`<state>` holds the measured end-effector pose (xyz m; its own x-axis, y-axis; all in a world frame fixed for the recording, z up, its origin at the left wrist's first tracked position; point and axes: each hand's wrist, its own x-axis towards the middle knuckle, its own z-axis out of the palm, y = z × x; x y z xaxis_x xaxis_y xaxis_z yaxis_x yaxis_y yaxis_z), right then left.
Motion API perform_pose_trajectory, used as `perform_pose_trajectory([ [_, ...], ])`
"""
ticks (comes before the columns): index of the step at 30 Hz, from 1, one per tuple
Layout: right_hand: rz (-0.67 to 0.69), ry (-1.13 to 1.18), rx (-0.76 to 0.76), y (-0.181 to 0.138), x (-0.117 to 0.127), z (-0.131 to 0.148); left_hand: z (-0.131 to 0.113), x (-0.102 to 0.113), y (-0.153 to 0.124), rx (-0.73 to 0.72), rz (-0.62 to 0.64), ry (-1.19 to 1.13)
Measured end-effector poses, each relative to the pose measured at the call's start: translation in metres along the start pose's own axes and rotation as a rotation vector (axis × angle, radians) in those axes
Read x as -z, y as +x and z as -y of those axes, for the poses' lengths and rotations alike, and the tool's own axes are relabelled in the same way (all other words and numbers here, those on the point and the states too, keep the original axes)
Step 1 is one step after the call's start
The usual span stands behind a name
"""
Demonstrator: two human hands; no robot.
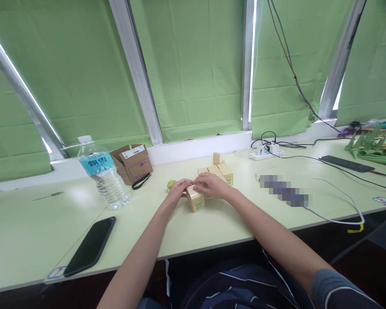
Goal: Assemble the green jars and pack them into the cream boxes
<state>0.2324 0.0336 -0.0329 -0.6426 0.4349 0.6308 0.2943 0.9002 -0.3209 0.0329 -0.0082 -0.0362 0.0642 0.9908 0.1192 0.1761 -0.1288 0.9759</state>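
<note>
A small tan cardboard box (196,202) with a green label on its front stands on the table before me. My left hand (179,190) is at its left side and top edge, with fingers curled against it. From the right, my right hand (211,185) bends over the box's top, its fingertips pressing at the lid. Between them the two hands hold the box; part of its top is hidden. Just behind my right hand are several similar boxes (225,170) in a close group, one flap standing up. A small green item (170,183) lies beyond my left hand, partly covered.
To the left are a tilted-looking water bottle (107,176), an opened brown carton (133,165), a phone (90,246) and a pen (48,196). On the right lie a power strip (266,154), cables, another phone (345,164) and green plastic parts (375,148).
</note>
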Motion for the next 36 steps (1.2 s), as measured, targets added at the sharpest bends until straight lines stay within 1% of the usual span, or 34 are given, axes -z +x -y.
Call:
perform_pose_trajectory([
  [8, 0.009, 0.007, -0.015, -0.0005, 0.0001, 0.0013, -0.0035, -0.002, -0.0021, -0.02, 0.003, 0.057],
  [21, 0.053, -0.012, -0.006, 0.0001, -0.0001, 0.001, 0.0016, 0.0002, -0.0002, -0.043, -0.016, 0.156],
  [30, 0.077, -0.023, -0.016, 0.0005, 0.0012, 0.0023, 0.005, 0.0014, 0.0015, -0.054, 0.001, 0.169],
  [36, 0.087, -0.016, -0.037, 0.0001, 0.0016, 0.004, 0.0036, 0.001, 0.0015, -0.051, -0.014, 0.176],
])
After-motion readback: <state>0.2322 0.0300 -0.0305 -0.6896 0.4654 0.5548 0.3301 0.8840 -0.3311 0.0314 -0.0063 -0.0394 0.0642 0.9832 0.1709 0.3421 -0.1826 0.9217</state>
